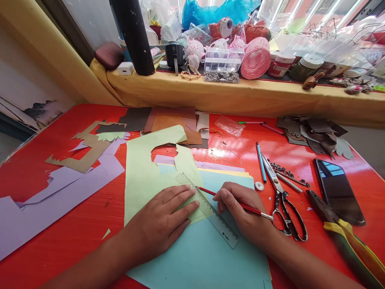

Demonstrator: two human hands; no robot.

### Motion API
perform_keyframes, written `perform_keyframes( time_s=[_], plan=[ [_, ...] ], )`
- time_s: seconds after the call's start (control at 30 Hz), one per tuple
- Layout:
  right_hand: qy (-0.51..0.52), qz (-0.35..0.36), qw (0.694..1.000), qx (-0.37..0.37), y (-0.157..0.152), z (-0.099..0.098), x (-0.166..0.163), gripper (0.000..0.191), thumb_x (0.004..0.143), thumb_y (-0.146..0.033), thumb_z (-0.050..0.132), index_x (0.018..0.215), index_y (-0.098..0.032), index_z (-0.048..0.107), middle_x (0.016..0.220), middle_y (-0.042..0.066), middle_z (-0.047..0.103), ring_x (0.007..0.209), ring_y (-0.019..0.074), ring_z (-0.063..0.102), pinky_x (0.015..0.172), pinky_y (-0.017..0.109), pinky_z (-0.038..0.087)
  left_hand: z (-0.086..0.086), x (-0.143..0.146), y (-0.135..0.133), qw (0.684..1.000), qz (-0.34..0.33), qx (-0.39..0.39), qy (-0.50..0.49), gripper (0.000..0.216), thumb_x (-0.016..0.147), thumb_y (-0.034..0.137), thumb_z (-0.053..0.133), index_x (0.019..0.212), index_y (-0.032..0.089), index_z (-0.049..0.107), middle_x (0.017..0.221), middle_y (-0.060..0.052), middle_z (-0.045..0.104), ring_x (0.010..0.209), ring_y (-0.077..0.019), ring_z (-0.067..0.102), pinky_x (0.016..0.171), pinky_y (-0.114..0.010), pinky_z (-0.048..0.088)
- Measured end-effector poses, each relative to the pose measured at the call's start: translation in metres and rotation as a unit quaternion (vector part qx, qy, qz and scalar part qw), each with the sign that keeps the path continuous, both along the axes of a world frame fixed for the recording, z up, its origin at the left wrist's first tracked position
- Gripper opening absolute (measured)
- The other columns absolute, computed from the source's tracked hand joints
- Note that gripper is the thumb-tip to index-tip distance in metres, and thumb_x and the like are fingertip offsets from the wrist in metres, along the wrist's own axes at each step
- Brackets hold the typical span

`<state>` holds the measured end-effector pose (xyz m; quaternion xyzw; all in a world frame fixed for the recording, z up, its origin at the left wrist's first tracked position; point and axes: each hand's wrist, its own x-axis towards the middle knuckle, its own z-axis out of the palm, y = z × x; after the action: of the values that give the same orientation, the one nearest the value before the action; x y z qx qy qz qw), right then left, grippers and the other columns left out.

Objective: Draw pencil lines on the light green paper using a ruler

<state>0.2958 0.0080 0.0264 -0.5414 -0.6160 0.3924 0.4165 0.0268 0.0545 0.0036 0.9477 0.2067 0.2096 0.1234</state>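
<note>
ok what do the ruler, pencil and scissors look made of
Ruler: likely smooth, clear plastic; green paper shows through. Pencil: probably painted wood; glossy red shaft, silvery band perhaps metal. Scissors: blades look like steel, silvery and shiny; black handles, with pale patches, could be painted metal.

1. You have one left hand (165, 218) and one right hand (240, 204).
2. You have one ruler (221, 224) and one red pencil (252, 209).
3. On your right: one phone (339, 192), one pair of scissors (276, 182), one pair of pliers (332, 227), one blue pen (261, 162).
4. On the far sill (180, 94), you have one black mug (174, 55) and one white charger (125, 68).
</note>
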Motion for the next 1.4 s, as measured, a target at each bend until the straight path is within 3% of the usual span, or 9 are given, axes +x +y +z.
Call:
perform_keyframes(
  time_s=[0.53,0.77,1.0,1.27,1.4],
  plan=[
    [0.049,-0.023,0.998,0.021,0.001,-0.001,0.002,0.046,0.114,-0.056,0.058,0.092,-0.022,0.081,0.069,0.002,0.074,0.066,0.0203,0.069,0.068,0.032,0.057,0.002,0.0,0.0,1.0,0.001,0.016,0.007,0.038,0.111,0.018,0.055,0.146,0.017,0.067,0.153,-0.015,0.069,0.147,-0.032,0.062,0.119,-0.05,0.058],
    [0.07,0.007,0.998,0.008,0.0,-0.003,0.001,0.04,0.112,-0.055,0.062,0.104,-0.022,0.082,0.08,0.004,0.076,0.068,0.0203,0.074,0.069,0.033,0.061,0.004,0.003,-0.001,0.997,0.003,0.071,0.004,0.035,0.109,0.017,0.058,0.142,0.014,0.069,0.137,-0.016,0.076,0.129,-0.0331,0.072,0.109,-0.05,0.063],
    [0.077,0.009,0.997,-0.002,-0.001,-0.002,0.001,0.039,0.112,-0.054,0.062,0.101,-0.021,0.082,0.079,0.003,0.075,0.066,0.0185,0.074,0.066,0.03,0.06,0.002,0.003,-0.005,0.995,0.014,0.1,0.001,0.028,0.107,0.012,0.058,0.132,0.015,0.072,0.126,-0.014,0.077,0.121,-0.0318,0.073,0.104,-0.049,0.064],
    [0.078,0.01,0.997,0.003,-0.001,-0.003,0.0,0.041,0.113,-0.054,0.062,0.101,-0.021,0.083,0.078,0.002,0.075,0.066,0.0185,0.074,0.068,0.031,0.059,0.011,-0.013,0.002,0.996,0.023,0.088,0.007,0.023,0.112,0.015,0.054,0.121,0.017,0.074,0.126,-0.014,0.077,0.119,-0.0311,0.075,0.099,-0.047,0.067],
    [0.072,0.012,0.997,0.007,-0.001,-0.006,0.002,0.041,0.113,-0.054,0.061,0.102,-0.022,0.083,0.077,0.002,0.076,0.067,0.019,0.073,0.07,0.031,0.058,0.012,-0.018,0.006,0.998,0.016,0.055,0.008,0.022,0.114,0.019,0.052,0.122,0.016,0.072,0.13,-0.014,0.076,0.125,-0.031,0.073,0.104,-0.046,0.066]
  ],
)
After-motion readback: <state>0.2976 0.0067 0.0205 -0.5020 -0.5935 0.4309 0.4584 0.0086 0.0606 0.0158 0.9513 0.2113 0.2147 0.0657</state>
